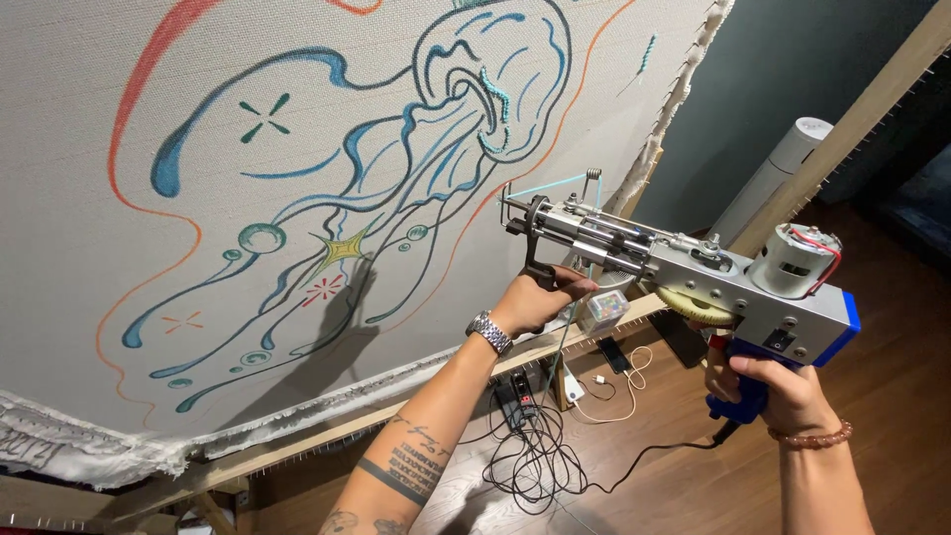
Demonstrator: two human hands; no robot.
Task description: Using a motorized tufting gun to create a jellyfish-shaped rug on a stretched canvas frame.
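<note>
Gripping tufting gun (684,272) with both hands: left hand (535,300) clenching front black handle, right hand (778,386) clenching blue rear grip. Holding needle tip off stretched cloth (149,327). Showing jellyfish outline drawn; only short teal yarn lines tufted near bell, rest remaining.

A rug-making workshop: drawn cloth (297,178) stretched on a wooden frame (297,446), tufting gun (684,272) in hand.

Tufting gun (684,272): brushed metal body, blue plastic grip. Cloth (198,248): coarse matt weave. Frame (297,451): bare wood.
</note>
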